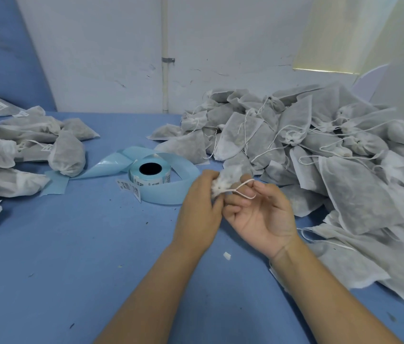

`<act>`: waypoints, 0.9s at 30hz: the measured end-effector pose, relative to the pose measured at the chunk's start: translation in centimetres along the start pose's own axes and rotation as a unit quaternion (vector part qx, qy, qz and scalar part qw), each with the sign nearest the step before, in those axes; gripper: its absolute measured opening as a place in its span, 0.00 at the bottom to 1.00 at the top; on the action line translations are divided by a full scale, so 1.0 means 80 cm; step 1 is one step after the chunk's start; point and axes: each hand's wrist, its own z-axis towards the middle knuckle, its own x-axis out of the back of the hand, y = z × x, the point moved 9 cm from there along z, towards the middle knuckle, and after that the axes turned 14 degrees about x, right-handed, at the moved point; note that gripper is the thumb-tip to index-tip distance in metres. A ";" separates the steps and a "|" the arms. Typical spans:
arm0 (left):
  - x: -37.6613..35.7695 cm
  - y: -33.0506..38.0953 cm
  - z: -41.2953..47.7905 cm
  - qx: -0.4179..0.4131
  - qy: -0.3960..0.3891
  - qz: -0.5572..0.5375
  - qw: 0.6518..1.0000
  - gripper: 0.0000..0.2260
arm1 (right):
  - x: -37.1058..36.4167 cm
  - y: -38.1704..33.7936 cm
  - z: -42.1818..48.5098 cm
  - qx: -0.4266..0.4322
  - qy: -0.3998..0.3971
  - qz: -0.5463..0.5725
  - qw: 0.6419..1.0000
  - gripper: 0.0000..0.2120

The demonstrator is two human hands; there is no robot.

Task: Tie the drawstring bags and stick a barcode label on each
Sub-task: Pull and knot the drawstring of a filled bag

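Left hand [199,207] grip was clamped on the gathered neck of a drawstring bag [235,173], near the desk [96,244] centre. Right hand [260,214], palm up, grip pinched together on the string loop [245,181]. Label roll [150,173] sat just left of both hands (blue backing strip curling round it). Unlabelled bags [320,145] piled at right, labelled bags [34,145] at far left
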 end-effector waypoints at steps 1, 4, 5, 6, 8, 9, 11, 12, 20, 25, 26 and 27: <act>0.008 0.002 0.000 0.017 0.017 -0.044 0.999 0.14 | 0.001 -0.003 0.000 0.006 0.006 0.001 1.000 0.14; 0.035 0.010 0.000 0.036 0.106 -0.151 0.982 0.09 | 0.015 -0.013 0.003 0.039 0.072 -0.073 0.994 0.11; 0.042 0.014 0.001 0.031 0.130 -0.170 0.976 0.09 | 0.023 -0.017 0.004 0.055 0.103 -0.131 0.985 0.09; 0.050 0.017 0.001 0.024 0.148 -0.183 0.972 0.10 | 0.030 -0.021 0.004 0.072 0.132 -0.195 0.969 0.07; 0.060 0.017 0.004 0.020 0.163 -0.203 0.965 0.15 | 0.037 -0.027 0.004 0.097 0.177 -0.289 0.936 0.02; 0.064 0.015 0.006 0.023 0.163 -0.208 0.964 0.17 | 0.040 -0.026 0.003 0.099 0.189 -0.308 0.927 0.03; 0.071 0.010 0.009 0.036 0.165 -0.208 0.964 0.20 | 0.037 -0.017 0.003 0.075 0.185 -0.301 0.933 0.06; 0.074 0.003 0.010 0.050 0.165 -0.212 0.962 0.20 | 0.033 -0.011 0.004 0.059 0.179 -0.288 0.939 0.06; 0.089 -0.021 0.020 0.128 0.066 -0.267 0.953 0.19 | 0.016 0.029 0.019 0.044 0.216 -0.246 0.944 0.02; 0.118 -0.019 0.017 0.098 0.131 -0.236 0.958 0.26 | -0.006 0.056 0.029 0.047 0.199 -0.246 0.947 0.01; 0.123 -0.022 0.017 0.103 0.140 -0.248 0.953 0.27 | -0.008 0.060 0.031 0.048 0.197 -0.252 0.946 0.01; 0.127 -0.027 0.016 0.117 0.148 -0.263 0.946 0.28 | -0.010 0.063 0.032 0.048 0.193 -0.254 0.946 0.01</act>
